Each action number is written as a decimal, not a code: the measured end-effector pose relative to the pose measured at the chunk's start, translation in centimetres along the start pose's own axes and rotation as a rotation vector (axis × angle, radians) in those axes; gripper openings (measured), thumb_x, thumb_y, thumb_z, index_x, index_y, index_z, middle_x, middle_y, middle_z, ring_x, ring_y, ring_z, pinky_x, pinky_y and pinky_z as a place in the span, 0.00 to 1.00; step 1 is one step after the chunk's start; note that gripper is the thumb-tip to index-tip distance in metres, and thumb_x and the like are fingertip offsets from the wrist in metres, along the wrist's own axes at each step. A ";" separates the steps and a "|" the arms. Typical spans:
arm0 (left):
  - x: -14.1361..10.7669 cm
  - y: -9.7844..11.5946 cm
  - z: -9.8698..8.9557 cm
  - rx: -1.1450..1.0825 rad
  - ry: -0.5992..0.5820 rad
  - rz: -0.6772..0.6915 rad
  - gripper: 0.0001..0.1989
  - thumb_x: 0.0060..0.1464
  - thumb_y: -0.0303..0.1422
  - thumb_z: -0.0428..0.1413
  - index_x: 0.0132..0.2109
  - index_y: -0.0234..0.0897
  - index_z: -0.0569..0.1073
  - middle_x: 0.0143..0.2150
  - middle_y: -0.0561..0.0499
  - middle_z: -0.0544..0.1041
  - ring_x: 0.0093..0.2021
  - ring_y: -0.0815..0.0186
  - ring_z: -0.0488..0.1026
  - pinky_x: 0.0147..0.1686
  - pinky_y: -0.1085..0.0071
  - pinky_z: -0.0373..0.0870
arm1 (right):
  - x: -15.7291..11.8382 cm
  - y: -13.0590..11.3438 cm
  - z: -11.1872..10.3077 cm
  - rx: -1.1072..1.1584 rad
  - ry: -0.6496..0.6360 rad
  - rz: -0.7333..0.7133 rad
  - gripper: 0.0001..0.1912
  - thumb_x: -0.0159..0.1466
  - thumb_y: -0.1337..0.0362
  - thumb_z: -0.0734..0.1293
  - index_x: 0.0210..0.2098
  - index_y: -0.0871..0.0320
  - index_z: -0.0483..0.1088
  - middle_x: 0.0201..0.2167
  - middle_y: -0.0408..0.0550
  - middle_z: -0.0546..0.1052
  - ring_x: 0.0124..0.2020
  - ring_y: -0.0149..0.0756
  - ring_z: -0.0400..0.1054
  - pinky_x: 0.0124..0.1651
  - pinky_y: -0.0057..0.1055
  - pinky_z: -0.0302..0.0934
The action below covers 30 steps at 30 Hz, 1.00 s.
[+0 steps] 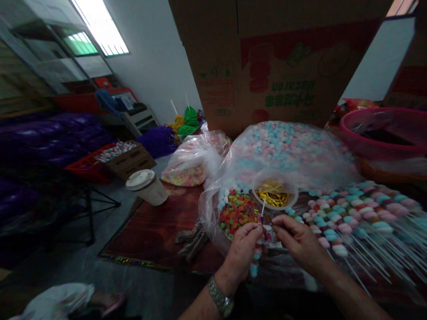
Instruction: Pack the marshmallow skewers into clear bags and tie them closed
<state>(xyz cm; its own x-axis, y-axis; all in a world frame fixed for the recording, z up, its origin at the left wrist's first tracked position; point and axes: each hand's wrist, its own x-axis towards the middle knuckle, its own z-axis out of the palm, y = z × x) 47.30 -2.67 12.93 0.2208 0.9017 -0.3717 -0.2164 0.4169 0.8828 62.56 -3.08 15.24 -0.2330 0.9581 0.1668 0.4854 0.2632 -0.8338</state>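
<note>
My left hand [243,246], with a metal watch on its wrist, is closed around a marshmallow skewer [254,267]. The skewer's pale blue end hangs below the fist, and its white stick [263,208] points up above the fingers. Close on the right, my right hand [302,244] pinches thumb and forefinger together beside the stick; whatever is between them is too small to make out. Just beyond the hands stands a clear round tub [295,200] of gold strips [271,195]. Loose red, orange and green gummy rings [237,211] lie to its left.
Many finished marshmallow skewers [353,218] lie at right, sticks toward me. Behind are a big clear bag of marshmallows [283,142], a cardboard box [283,66] and a pink basin [383,142]. A lidded cup [147,186] and grey gloves [191,240] sit left on the table.
</note>
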 end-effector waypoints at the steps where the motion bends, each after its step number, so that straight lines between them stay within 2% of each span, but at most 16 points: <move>1: -0.1 0.0 0.4 0.019 -0.022 0.011 0.13 0.44 0.41 0.55 0.30 0.34 0.67 0.23 0.56 0.64 0.18 0.76 0.59 0.16 0.80 0.50 | -0.4 0.0 0.3 0.082 0.027 -0.034 0.12 0.65 0.62 0.56 0.37 0.59 0.69 0.29 0.46 0.73 0.32 0.34 0.68 0.34 0.26 0.64; 4: -0.4 0.1 1.2 0.096 -0.096 0.035 0.12 0.44 0.40 0.53 0.28 0.34 0.66 0.22 0.57 0.61 0.18 0.76 0.55 0.17 0.79 0.50 | -0.9 0.9 1.6 0.092 0.054 -0.139 0.16 0.64 0.66 0.56 0.44 0.57 0.71 0.37 0.49 0.74 0.39 0.37 0.69 0.41 0.31 0.65; 6: -0.7 0.3 1.4 0.160 -0.135 0.051 0.12 0.46 0.40 0.52 0.27 0.34 0.65 0.21 0.57 0.59 0.18 0.76 0.54 0.17 0.79 0.50 | -1.0 1.3 1.9 0.063 0.019 -0.193 0.18 0.64 0.67 0.55 0.49 0.56 0.70 0.39 0.51 0.74 0.41 0.38 0.68 0.44 0.34 0.64; 8: -1.0 0.5 1.2 0.231 -0.157 0.075 0.12 0.48 0.40 0.50 0.26 0.34 0.63 0.20 0.56 0.58 0.18 0.75 0.54 0.17 0.79 0.50 | -1.1 1.3 1.6 0.047 -0.034 -0.188 0.21 0.65 0.67 0.54 0.55 0.56 0.65 0.43 0.52 0.74 0.43 0.38 0.68 0.46 0.36 0.63; 12: -1.4 0.2 0.7 0.325 -0.251 0.139 0.18 0.50 0.46 0.50 0.25 0.35 0.62 0.23 0.55 0.60 0.22 0.74 0.57 0.21 0.79 0.55 | -1.5 0.4 0.3 -0.035 -0.147 -0.055 0.27 0.65 0.68 0.52 0.63 0.59 0.51 0.38 0.53 0.75 0.36 0.37 0.69 0.38 0.33 0.64; 15: -1.3 -0.5 0.7 0.340 -0.270 0.091 0.22 0.50 0.51 0.50 0.25 0.34 0.62 0.23 0.55 0.60 0.21 0.74 0.58 0.20 0.79 0.56 | -1.9 0.5 0.3 -0.158 -0.193 -0.078 0.30 0.62 0.71 0.52 0.64 0.60 0.48 0.35 0.52 0.75 0.32 0.38 0.69 0.33 0.30 0.61; 16: -1.3 -0.8 0.8 0.328 -0.236 0.069 0.22 0.50 0.51 0.50 0.25 0.35 0.61 0.22 0.55 0.60 0.20 0.75 0.57 0.18 0.79 0.54 | -2.1 0.7 0.6 -0.196 -0.182 -0.109 0.31 0.61 0.71 0.52 0.64 0.60 0.48 0.33 0.52 0.75 0.31 0.38 0.68 0.32 0.30 0.60; 18: -1.2 -1.1 1.0 0.266 -0.145 0.067 0.22 0.50 0.51 0.50 0.25 0.35 0.61 0.20 0.57 0.59 0.17 0.76 0.54 0.16 0.79 0.51 | -2.5 1.3 1.4 -0.200 -0.081 -0.119 0.31 0.61 0.70 0.52 0.64 0.62 0.48 0.28 0.50 0.73 0.28 0.38 0.66 0.30 0.31 0.59; 20: -1.3 -0.9 1.1 0.212 -0.105 0.114 0.21 0.50 0.48 0.52 0.25 0.34 0.62 0.19 0.57 0.59 0.17 0.77 0.54 0.16 0.80 0.51 | -2.8 1.7 2.1 -0.064 0.104 -0.029 0.29 0.62 0.66 0.55 0.62 0.63 0.50 0.23 0.44 0.69 0.24 0.36 0.63 0.29 0.29 0.58; 22: -1.5 -0.5 0.9 0.191 -0.137 0.104 0.21 0.49 0.47 0.54 0.23 0.33 0.63 0.18 0.56 0.61 0.16 0.78 0.56 0.15 0.81 0.51 | -3.2 1.5 2.0 0.105 0.213 0.072 0.24 0.63 0.60 0.59 0.57 0.62 0.58 0.20 0.39 0.64 0.22 0.33 0.60 0.26 0.27 0.57; 24: -1.7 0.0 0.5 0.133 -0.239 -0.016 0.21 0.44 0.46 0.59 0.22 0.31 0.66 0.17 0.55 0.63 0.15 0.77 0.58 0.14 0.81 0.52 | -3.4 0.8 1.0 0.180 0.123 0.048 0.13 0.63 0.57 0.61 0.41 0.60 0.69 0.20 0.39 0.63 0.22 0.31 0.59 0.26 0.25 0.55; 26: -1.8 0.1 0.1 -0.012 -0.372 -0.183 0.20 0.37 0.44 0.63 0.22 0.30 0.67 0.17 0.52 0.67 0.14 0.75 0.62 0.13 0.80 0.58 | -3.4 -0.2 -0.4 0.206 -0.089 -0.045 0.13 0.64 0.58 0.61 0.29 0.59 0.69 0.22 0.42 0.66 0.26 0.31 0.60 0.29 0.25 0.54; 28: -1.8 0.0 -0.1 -0.162 -0.492 -0.302 0.19 0.34 0.40 0.66 0.26 0.29 0.69 0.19 0.49 0.71 0.16 0.71 0.67 0.15 0.78 0.65 | -3.2 -0.9 -1.5 0.311 -0.273 -0.067 0.14 0.65 0.58 0.61 0.28 0.59 0.69 0.24 0.43 0.68 0.28 0.32 0.62 0.31 0.26 0.55; 30: -1.7 -0.2 -0.1 -0.271 -0.543 -0.340 0.19 0.35 0.38 0.66 0.31 0.30 0.69 0.20 0.47 0.74 0.16 0.69 0.69 0.15 0.77 0.67 | -3.0 -0.9 -1.6 0.455 -0.330 0.008 0.15 0.63 0.54 0.62 0.29 0.60 0.69 0.24 0.42 0.69 0.27 0.31 0.61 0.30 0.25 0.55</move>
<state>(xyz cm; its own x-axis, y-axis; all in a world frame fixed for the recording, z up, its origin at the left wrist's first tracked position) 46.90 -4.34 13.35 0.7472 0.5609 -0.3563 -0.2654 0.7435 0.6139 64.20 -6.01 16.31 -0.5176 0.8543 0.0464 0.0932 0.1102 -0.9895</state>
